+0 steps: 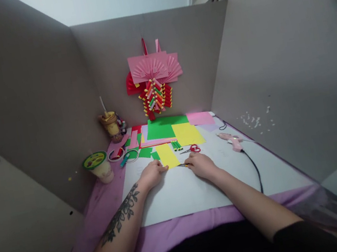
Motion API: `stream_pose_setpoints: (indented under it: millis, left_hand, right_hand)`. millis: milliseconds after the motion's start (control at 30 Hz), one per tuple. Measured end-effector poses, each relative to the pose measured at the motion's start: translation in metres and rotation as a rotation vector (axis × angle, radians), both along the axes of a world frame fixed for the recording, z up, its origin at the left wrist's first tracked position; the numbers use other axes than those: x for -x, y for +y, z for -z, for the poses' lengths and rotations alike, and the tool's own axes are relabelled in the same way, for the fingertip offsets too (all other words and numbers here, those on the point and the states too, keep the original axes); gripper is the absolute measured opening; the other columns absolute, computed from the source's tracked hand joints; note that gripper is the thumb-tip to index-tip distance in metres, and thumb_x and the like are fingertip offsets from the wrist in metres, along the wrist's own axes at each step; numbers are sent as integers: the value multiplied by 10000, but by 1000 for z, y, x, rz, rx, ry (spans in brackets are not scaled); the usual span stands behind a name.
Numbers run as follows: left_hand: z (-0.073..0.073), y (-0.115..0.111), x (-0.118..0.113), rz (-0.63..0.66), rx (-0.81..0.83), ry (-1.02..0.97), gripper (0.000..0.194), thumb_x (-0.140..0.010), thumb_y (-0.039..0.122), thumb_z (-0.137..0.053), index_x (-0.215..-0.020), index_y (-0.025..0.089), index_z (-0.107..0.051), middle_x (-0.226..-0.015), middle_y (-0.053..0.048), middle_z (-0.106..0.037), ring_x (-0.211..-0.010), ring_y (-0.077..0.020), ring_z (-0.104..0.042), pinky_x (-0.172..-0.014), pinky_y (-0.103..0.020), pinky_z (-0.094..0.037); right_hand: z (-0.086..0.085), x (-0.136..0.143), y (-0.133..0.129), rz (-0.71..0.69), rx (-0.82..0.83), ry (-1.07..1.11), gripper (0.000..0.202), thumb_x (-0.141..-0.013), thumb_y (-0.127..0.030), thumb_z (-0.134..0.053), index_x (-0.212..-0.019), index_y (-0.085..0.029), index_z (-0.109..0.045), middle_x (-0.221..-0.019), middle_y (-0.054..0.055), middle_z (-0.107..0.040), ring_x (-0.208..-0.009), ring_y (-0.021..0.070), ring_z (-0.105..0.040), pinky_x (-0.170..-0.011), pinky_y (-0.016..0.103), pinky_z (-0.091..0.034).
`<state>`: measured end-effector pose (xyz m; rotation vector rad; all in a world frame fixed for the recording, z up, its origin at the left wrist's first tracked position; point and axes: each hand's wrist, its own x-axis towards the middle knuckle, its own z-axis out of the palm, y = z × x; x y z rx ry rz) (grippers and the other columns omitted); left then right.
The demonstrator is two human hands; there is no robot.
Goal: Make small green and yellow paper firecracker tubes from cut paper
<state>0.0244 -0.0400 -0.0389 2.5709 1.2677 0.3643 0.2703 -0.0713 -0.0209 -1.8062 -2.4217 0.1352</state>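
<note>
My left hand (153,174) is closed, its thumb and fingers pinching the lower left edge of a small yellow paper piece (167,155). To the right of that paper, my right hand (201,166) has its fingers wrapped round a thin tool (182,165) with a dark tip and some yellow, pointing left at the paper's lower corner. Most of the tool is hidden by the fingers. Red-handled scissors (194,148) lie just beyond my right hand. Several short green rolls with yellow ends (176,145) sit behind the yellow piece.
A pink glue gun (235,143) with a dark cord lies at the right. Green (164,127), yellow (188,133) and pink sheets (200,118) are at the back. Tape rolls (130,155) and two cups (100,167) stand left. Paper fan decorations (152,68) hang on the rear panel.
</note>
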Motion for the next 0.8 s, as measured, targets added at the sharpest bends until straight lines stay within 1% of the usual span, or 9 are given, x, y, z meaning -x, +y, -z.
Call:
stream_pose_setpoints:
  millis: [67,233,400,533,667,800]
  left_hand:
    - [0,0,0,-2,4,-2,382,-961,373,-389,-1077,242,-729,-924,-74,-588,-868,-190,-523,-749,-276,-375]
    - [6,3,1,-36,23,-49,404,-948,442,-405,-1030,227,-737,-918,-72,-594,-857,-188,-521,-742,-267,-383]
    - [15,10,3,-24,31,-60,375,-939,412,-422,-1029,229,-736,-942,-69,-601,-866,-187,-521,-761,-273,-396]
    - [18,14,3,-31,18,-45,407,-942,436,-408,-992,216,-746,-921,-67,-597,-846,-184,-522,-744,-267,-398]
    - [15,13,2,-1,-16,-14,387,-953,396,-402,-1029,233,-744,-938,-71,-589,-860,-189,-528,-764,-274,-395]
    - [6,9,0,3,-5,18,365,-953,361,-411,-1053,238,-740,-959,-78,-596,-856,-189,-545,-765,-271,-401]
  right_hand:
    - [-2,5,-3,-16,2,2,288,-915,-247,-469,-1069,-254,-712,-1035,68,-640,-949,191,-586,-775,270,-392]
    - [-5,18,-8,-44,14,-18,312,-929,-290,-451,-1116,-259,-699,-1046,75,-637,-954,197,-589,-767,272,-401]
    - [-5,26,-9,-70,9,-45,311,-928,-298,-452,-1103,-241,-703,-1048,85,-635,-966,203,-585,-783,272,-405]
    - [-5,29,-8,-75,10,-33,318,-937,-311,-440,-1105,-236,-700,-1048,87,-637,-962,204,-586,-791,275,-405]
    - [-6,30,-8,-73,7,-41,314,-931,-289,-442,-1083,-216,-706,-1060,96,-640,-984,208,-582,-793,274,-403]
    - [-7,29,-9,-83,20,-63,317,-917,-275,-449,-1099,-224,-704,-1071,93,-638,-987,212,-583,-795,280,-402]
